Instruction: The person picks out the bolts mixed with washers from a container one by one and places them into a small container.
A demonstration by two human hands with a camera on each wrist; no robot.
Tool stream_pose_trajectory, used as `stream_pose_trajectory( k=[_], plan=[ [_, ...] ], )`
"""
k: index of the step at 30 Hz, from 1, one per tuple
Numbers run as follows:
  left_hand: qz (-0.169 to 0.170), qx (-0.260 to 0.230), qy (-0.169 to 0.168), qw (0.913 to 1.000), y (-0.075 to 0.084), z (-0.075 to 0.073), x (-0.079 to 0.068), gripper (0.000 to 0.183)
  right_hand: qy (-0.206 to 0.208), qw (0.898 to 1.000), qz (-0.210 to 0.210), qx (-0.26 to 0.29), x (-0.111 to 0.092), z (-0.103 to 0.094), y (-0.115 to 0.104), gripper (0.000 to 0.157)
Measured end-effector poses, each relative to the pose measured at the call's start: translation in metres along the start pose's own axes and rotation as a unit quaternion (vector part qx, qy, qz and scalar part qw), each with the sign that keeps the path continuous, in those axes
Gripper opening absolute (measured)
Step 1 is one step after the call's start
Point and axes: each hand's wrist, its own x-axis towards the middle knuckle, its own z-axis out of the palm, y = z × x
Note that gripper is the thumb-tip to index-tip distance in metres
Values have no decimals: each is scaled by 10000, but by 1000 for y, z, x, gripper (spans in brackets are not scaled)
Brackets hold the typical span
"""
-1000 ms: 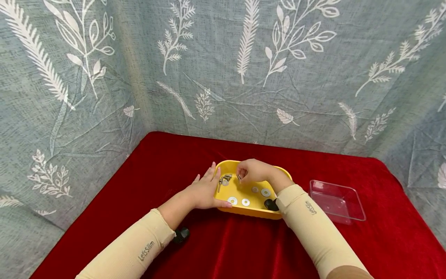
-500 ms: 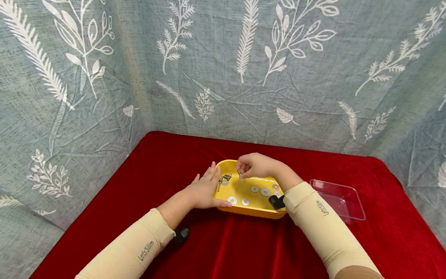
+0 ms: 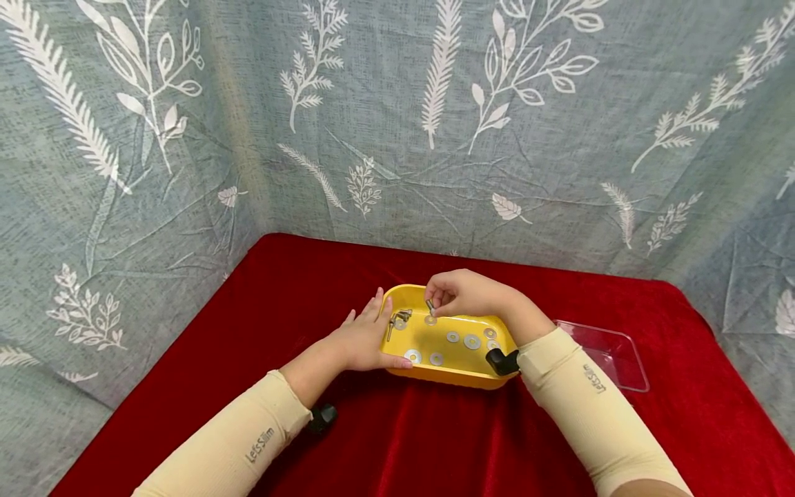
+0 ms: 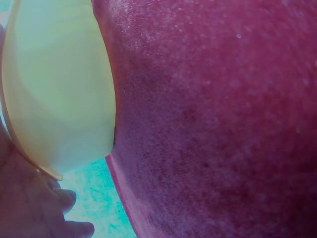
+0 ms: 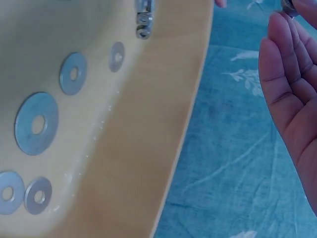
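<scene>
A yellow tray [image 3: 447, 377] stands on the table with several flat washers [image 3: 472, 342] spread over its floor. Several metal bolts [image 3: 397, 319] lie together at the tray's left end, beside a washer. My left hand [image 3: 361, 342] rests against the tray's left side, its fingers straight and spread, the thumb over the front rim. Above the back part of the tray, my right hand [image 3: 464, 293] pinches a small metal bolt [image 3: 430, 304] between thumb and fingers. In the right wrist view only an end of that bolt [image 5: 287, 6] shows at the top edge.
To the right stands a clear plastic box [image 3: 621, 359], partly hidden behind the right forearm. Red cloth [image 3: 310, 276] covers the table. A patterned grey-blue curtain [image 3: 397, 138] hangs behind it. Black wrist devices [image 3: 502, 362] sit under both wrists.
My right hand has risen from the tray floor with the bolt and shifted slightly right, bringing more washers into view. The left hand keeps its place on the tray.
</scene>
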Motion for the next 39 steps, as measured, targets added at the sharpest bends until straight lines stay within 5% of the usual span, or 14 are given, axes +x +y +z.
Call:
stream_pose_trajectory(
  k=[8, 25, 39],
  plan=[
    [44, -7, 55, 10000, 0, 1, 0, 123, 163, 9994, -23, 300, -16, -12, 1, 15],
    [-2, 114, 37, 9999, 1, 0, 0, 124, 597, 9953, 648, 394, -79, -42, 12, 14],
    [-36, 154, 32, 9999, 0, 1, 0, 124, 940, 9879, 1150, 439, -127, -44, 33, 21]
  ],
)
